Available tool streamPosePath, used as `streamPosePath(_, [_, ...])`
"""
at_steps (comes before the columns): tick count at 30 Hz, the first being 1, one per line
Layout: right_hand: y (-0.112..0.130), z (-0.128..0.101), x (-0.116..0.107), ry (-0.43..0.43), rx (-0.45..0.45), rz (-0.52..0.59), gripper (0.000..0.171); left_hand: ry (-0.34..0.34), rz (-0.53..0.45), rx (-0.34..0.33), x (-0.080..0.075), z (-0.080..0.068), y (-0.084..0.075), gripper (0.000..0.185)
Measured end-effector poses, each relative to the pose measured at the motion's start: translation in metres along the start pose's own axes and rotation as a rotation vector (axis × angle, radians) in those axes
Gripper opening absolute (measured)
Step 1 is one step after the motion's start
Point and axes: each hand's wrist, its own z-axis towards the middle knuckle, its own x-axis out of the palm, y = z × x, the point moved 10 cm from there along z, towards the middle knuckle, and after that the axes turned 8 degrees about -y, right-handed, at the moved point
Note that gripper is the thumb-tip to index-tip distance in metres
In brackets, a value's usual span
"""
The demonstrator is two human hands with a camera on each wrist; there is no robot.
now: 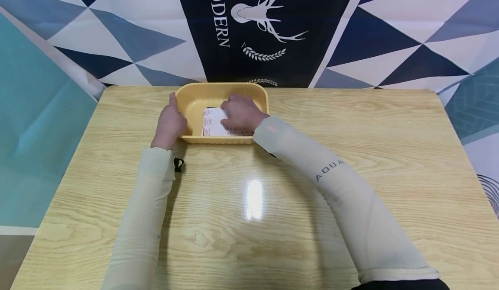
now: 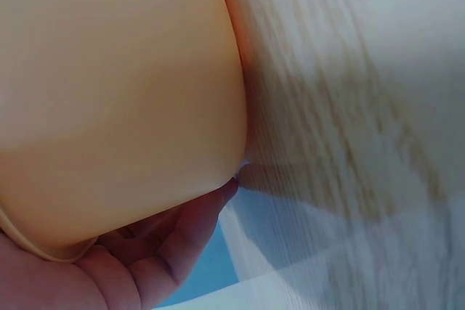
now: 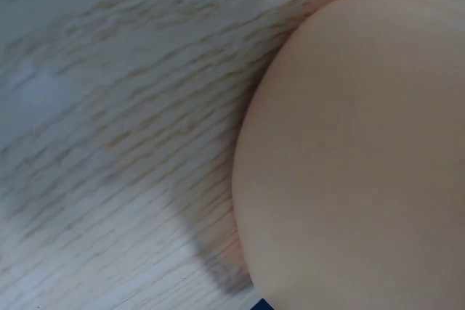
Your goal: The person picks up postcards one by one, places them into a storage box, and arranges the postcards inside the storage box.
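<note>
A yellow plastic basin [image 1: 218,140] with rounded corners sits at the far edge of the table. My left hand [image 1: 170,123] holds its left end, and in the left wrist view the fingers [image 2: 182,245] curl under the rim against the outer wall. Inside the basin lies a white printed card or paper [image 1: 215,122] with red characters on its left part and small dark print lower down. My right hand [image 1: 242,113] reaches over the front rim onto this paper, covering its right part. Whether it pinches the paper I cannot tell. The right wrist view shows only the basin's outside [image 3: 349,150] and tabletop.
The wood-grain table [image 1: 218,238] extends in front and to both sides, with a bright reflection near its middle. Directly behind the basin rises a patterned cloth [image 1: 273,65] with a deer head. A small black strap piece [image 1: 178,164] shows beside my left wrist.
</note>
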Motion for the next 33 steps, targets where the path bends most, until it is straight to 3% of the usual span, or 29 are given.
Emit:
streamPosePath(10, [-0.004,-0.006,0.000,-0.002,-0.005,-0.014,0.036,0.000,0.001,0.005,-0.001,0.000,-0.005,0.076])
streamPosePath(19, [-0.004,-0.016,-0.006,-0.013,-0.018,-0.006,0.047,0.009,-0.001,-0.004,0.000,-0.001,-0.007,0.077])
streamPosePath(26, [-0.001,-0.030,-0.027,-0.067,-0.027,0.086,0.045,0.021,0.012,-0.025,0.001,-0.003,-0.004,0.075])
streamPosePath(33, [-0.012,-0.061,-0.059,-0.188,-0.041,0.135,0.045,0.030,0.042,-0.017,-0.002,-0.006,-0.002,0.074])
